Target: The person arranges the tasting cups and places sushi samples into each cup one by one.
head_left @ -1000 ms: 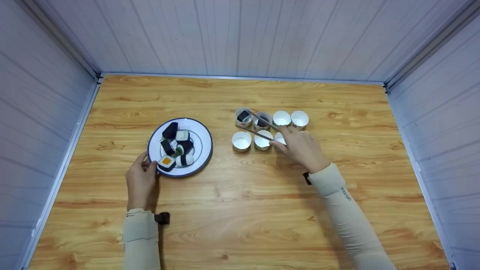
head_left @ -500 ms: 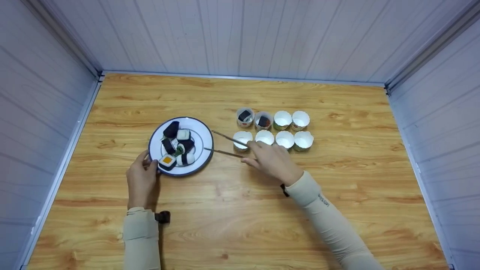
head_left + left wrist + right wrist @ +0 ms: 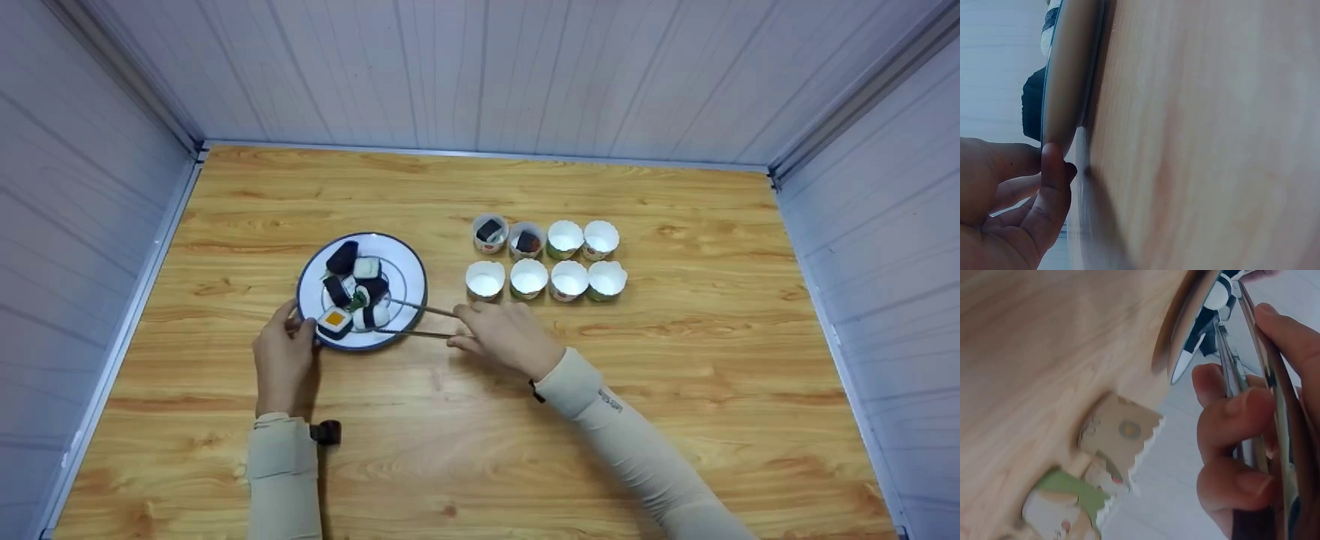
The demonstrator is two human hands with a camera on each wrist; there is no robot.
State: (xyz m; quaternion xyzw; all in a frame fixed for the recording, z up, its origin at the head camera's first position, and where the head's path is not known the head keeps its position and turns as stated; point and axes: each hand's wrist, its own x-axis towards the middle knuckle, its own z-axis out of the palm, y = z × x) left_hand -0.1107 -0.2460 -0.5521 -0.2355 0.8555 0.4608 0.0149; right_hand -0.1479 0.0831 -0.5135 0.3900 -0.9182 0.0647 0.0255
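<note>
My left hand [image 3: 283,360] pinches the near-left rim of a white plate with a blue edge [image 3: 406,262]. The left wrist view shows the thumb and fingers [image 3: 1053,174] at that rim. On the plate lie several toy sushi pieces, among them a white one with a black band [image 3: 371,317] and a square one with an orange centre [image 3: 334,322]. My right hand [image 3: 510,337] holds metal tongs [image 3: 1279,396], their arms spread apart. The tong tips reach over the plate's right side, about the banded piece; whether they touch it I cannot tell.
Two rows of paper cups stand right of the plate. The back-left cup [image 3: 490,247] and the cup beside it [image 3: 526,255] each hold a dark piece. A front-left cup [image 3: 485,289] stands near the right hand. White panels [image 3: 480,75] enclose the wooden table.
The right hand has moved left and nearer with the tongs, from over the cups to the plate. My left hand keeps its grip on the rim, and the plate has barely shifted.
</note>
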